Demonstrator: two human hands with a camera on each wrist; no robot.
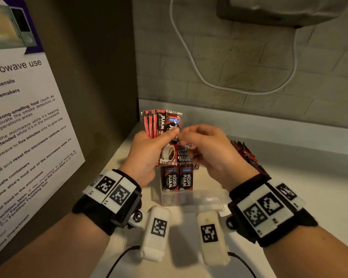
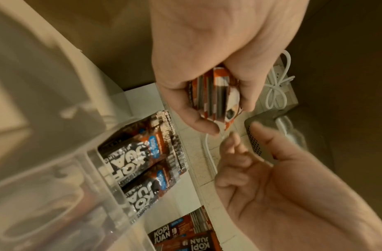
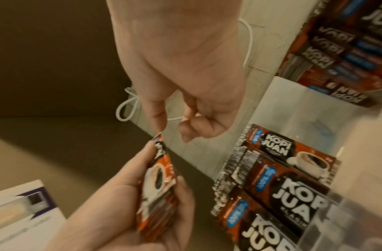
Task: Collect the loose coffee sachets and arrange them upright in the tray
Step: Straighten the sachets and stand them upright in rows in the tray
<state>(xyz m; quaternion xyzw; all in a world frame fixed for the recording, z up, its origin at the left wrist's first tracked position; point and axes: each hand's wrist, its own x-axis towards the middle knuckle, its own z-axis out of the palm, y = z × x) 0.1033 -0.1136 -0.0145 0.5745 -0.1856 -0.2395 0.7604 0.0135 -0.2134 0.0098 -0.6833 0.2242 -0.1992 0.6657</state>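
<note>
My left hand (image 1: pixel 167 135) grips a fanned bundle of red Kopi Juan sachets (image 1: pixel 161 121), thumb across the front one; the left wrist view shows the bundle (image 2: pixel 213 96) edge-on in the fist. My right hand (image 1: pixel 189 145) hovers just right of it with loosely curled fingers that hold nothing, its thumb (image 3: pixel 157 122) close to the front sachet's top corner (image 3: pixel 158 138). Below the hands stands a clear plastic tray (image 1: pixel 199 199) with several sachets upright (image 1: pixel 177 177) at its left end. A loose pile of sachets (image 1: pixel 247 155) lies behind my right wrist.
A microwave-use notice (image 1: pixel 28 117) hangs on the brown side panel at the left. A white cable (image 1: pixel 189 57) loops down the tiled back wall under an appliance (image 1: pixel 279 9). A white power strip (image 2: pixel 280 81) sits in the corner. The tray's right part holds no sachets.
</note>
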